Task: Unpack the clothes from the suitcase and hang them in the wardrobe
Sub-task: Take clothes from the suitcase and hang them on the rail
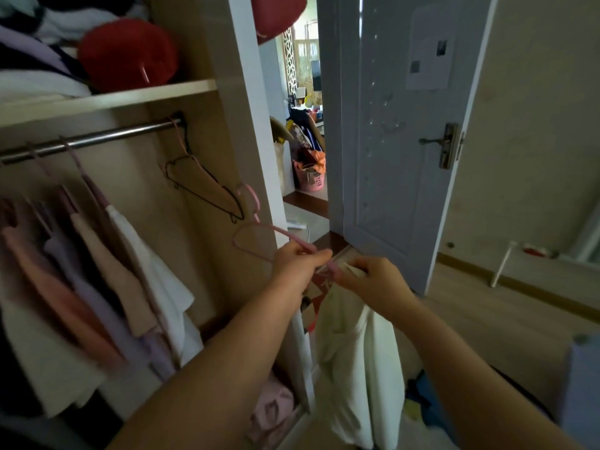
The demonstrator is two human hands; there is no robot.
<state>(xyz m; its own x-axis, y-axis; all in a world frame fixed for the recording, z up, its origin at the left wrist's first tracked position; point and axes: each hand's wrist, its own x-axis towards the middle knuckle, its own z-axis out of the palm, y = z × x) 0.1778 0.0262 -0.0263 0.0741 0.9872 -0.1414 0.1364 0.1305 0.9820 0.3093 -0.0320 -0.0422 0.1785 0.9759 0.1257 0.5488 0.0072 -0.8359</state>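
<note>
A person stands at an open pale wooden wardrobe, both bare forearms reaching in from the near edge and meeting in front of its right side panel. The left hand has its fingers curled around one sloping arm of a thin pink wire hanger, whose hook points up and left beside the panel. The right hand, just right of the left and almost touching it, pinches the top edge of a creamy white cloth garment between thumb and curled fingers, right at the end of that hanger arm. Whether the cloth is already over the wire cannot be told. The garment hangs straight down from the hands, outside the wardrobe and near its right edge, with a red and dark printed patch showing below the left hand. Inside, to the left, a shiny metal rail carries a row of hung clothes in white, pink and lilac, blurred. Further right on the rail hangs a bare black wire hanger. Above the rail a pale shelf bears a round red object and folded cloth. Crumpled pink fabric lies in the wardrobe's bottom. To the right stands a grey-white panelled door with a metal lever handle, and through the gap a pink plastic basket sits far off.
</note>
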